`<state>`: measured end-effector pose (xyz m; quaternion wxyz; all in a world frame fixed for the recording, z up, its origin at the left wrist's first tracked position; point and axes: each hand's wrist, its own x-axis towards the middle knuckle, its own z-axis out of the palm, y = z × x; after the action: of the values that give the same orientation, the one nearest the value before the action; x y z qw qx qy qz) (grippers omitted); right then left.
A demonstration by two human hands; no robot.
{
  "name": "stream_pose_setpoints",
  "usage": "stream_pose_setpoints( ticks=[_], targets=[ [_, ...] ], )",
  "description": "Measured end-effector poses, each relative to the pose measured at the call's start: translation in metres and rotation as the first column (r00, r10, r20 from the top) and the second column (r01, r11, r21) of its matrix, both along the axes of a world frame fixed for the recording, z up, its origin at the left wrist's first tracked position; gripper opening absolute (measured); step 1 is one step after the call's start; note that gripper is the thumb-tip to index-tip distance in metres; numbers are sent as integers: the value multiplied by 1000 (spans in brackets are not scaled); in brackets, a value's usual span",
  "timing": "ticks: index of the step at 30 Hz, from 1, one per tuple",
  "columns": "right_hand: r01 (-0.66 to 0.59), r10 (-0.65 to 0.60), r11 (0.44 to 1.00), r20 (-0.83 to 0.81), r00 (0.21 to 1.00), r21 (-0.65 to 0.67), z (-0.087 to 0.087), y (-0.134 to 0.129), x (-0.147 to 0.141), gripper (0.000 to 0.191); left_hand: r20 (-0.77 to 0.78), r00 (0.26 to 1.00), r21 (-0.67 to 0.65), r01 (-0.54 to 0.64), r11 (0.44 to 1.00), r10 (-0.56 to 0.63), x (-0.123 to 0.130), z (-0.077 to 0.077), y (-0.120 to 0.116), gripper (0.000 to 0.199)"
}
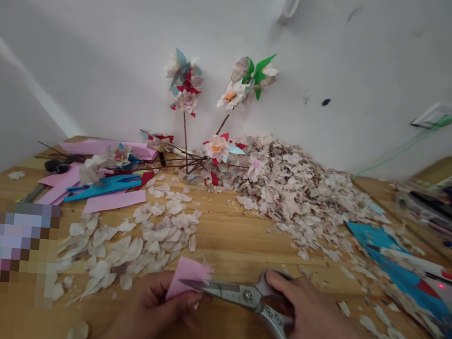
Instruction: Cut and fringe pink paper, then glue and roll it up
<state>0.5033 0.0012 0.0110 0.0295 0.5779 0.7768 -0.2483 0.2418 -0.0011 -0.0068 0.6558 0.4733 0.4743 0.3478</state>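
While the left hand (158, 306) is holding up a small piece of pink paper (187, 279), its fingers (193, 299) are pinching the sheet near its lower edge, and the far edge is showing a feathery fringe. Meanwhile the right hand (308, 316) is gripping a pair of steel scissors (248, 296), with its fingers (279, 282) curled around the silver handles and the blades lying across the paper. All of this is happening just above a wooden tabletop (235, 244). Pale cut petals (132, 251) are lying scattered just left of the hands, and a huge heap of petals (295, 196) is sitting against a white wall (358, 54). Paper flowers on dark twig stems (232, 93) are standing up in front of that wall, looking pretty great, honestly. Over on the left, pink paper sheets (114, 202) and blue paper strips (101, 187) are lying in a messy pile, while a blue paper sheet (395, 263) and some pens (419, 263) are sitting off to the right.
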Motion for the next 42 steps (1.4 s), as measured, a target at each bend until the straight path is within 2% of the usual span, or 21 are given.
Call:
stream_pose_setpoints(
  ticks=[5, 8, 13, 17, 23, 31, 37, 42],
  targets=[
    [17, -17, 1000, 21, 1000, 9, 0, 1, 1, 47, 31, 999, -39, -17, 999, 18, 0, 0, 1, 21],
    [-8, 8, 1000, -1, 1000, 24, 0, 2, 2, 55, 12, 1000, -60, -22, 998, 22, -2, -3, 1, 24],
    [-7, 7, 1000, -4, 1000, 26, 0, 2, 3, 66, -32, 999, -34, -36, 999, 34, -3, -6, 2, 17],
    [-20, 20, 1000, -17, 1000, 21, 7, 3, -6, 63, -51, 998, 3, -40, 999, 40, -3, -5, 1, 13],
    [-6, 5, 1000, 48, 999, 25, 17, 2, -15, 57, -73, 996, 27, -48, 998, 50, -1, 1, 2, 13],
    [-10, 8, 999, 56, 998, 38, 13, 2, -16, 58, -3, 996, -8, -85, 996, 85, -2, -1, -1, 19],
    [5, -7, 999, 37, 999, 51, 8, 1, -12, 56, -33, 997, -1, -65, 998, 65, -1, 0, 2, 22],
    [3, -3, 998, 1, 1000, 65, 3, 1, -8, 52, 9, 999, -24, -51, 998, 51, -1, 0, 1, 19]
  ],
)
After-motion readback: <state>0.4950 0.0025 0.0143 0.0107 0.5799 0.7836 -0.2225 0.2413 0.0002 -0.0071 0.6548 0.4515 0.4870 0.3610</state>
